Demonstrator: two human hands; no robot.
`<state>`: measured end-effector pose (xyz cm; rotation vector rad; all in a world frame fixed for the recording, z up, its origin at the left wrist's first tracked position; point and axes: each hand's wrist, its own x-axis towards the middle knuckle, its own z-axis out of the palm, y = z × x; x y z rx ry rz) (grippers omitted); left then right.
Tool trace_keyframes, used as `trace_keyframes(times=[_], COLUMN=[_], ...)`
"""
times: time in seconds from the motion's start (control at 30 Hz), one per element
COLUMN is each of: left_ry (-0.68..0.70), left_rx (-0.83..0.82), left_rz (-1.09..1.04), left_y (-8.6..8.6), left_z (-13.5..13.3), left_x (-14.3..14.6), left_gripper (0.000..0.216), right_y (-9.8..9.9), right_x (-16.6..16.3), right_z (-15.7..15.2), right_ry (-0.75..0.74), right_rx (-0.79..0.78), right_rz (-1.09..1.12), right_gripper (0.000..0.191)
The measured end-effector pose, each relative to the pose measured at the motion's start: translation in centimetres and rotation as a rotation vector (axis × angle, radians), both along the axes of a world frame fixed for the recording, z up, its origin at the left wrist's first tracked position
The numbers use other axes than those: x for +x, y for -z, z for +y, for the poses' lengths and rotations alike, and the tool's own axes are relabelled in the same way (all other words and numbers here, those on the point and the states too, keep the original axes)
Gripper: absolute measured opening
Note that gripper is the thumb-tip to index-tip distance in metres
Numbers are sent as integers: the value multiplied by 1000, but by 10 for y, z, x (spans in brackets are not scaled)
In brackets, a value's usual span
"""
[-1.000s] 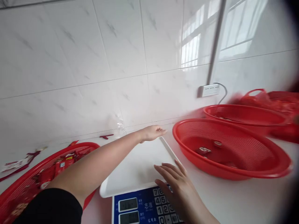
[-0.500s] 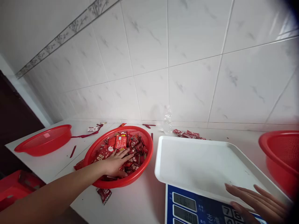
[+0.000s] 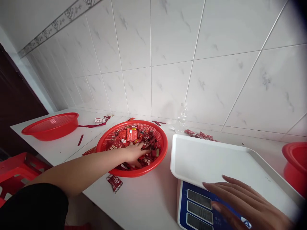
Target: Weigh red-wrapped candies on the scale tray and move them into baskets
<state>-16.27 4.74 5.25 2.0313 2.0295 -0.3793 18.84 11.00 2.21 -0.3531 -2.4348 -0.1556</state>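
Head camera view, and from where I stand I can see the person's left hand (image 3: pixel 133 154) reaching down into a red perforated basket (image 3: pixel 163 145), fingers spread across the wrapped sweets (image 3: pixel 146 135) heaped inside it. The fingertips sink among the wrappers, so I cannot tell whether they have closed on any piece. A flat red packet (image 3: pixel 132 134) lies on the heap just beyond the fingers. One loose wrapped sweet (image 3: pixel 114 183) rests on the white table (image 3: pixel 151 198), just outside the near rim. Over to the right, the right hand (image 3: pixel 247 199) is released, its fingers extended and grasping nothing, above the blue front panel of a digital scale (image 3: pixel 183 207) and the near edge of its white tray (image 3: pixel 211 156); whether it touches either, I can't say. Behind the tray lie some red packets (image 3: pixel 199 134), with a clear plastic bottle (image 3: pixel 182 119) upright beside them, near the tiled wall (image 3: pixel 168 86). Farther left on the table sits a shallow red basket (image 3: pixel 50 127) with a dark red strip (image 3: pixel 81 140) near it, and a red stool (image 3: pixel 16 167) stands below.
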Motion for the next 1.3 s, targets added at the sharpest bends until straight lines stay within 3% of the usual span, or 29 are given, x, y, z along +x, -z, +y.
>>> trace_keyframes(times=[0.1, 0.17, 0.3, 0.47, 0.63, 0.77, 0.9, 1.07, 1.2, 1.3], left_ry=[57, 23, -175, -319, -449, -490, -416, -305, 31, 258], left_rx=[99, 173, 330, 415, 363, 319, 365, 217, -20, -92], left_rz=[2, -77, -313, -469, -659, -865, -1140, -1267, -1203, -1120], left_y=[-4, -8, -15, -27, -42, -51, -63, -73, -65, -53], left_z=[5, 6, 6, 8, 10, 14, 22, 40, 65, 83], left_x=[-6, -12, -26, -35, -18, -5, 9, 59, 111, 141], left_gripper=[54, 42, 34, 32, 48, 49, 40, 31, 22, 27], right_y=[-15, -19, -12, 4, -3, -12, -16, -19, -20, -19], right_x=[-21, -28, -20, 0, 1, -2, -2, -2, 0, 6], right_z=[-13, -17, -14, 7, 16, 15, 13, 12, 13, 19], right_ry=[-183, -235, -125, 54, 133, 149, 187, 291, 337, 390], right_rx=[41, 18, -35, -71, -65, -69, -113, -149, -171, -219], right_rz=[-23, -19, -24, 83, 173, 168, 173, 160, 87, 56], right_gripper=[40, 38, 37, 33, 26, 25, 26, 29, 34, 36])
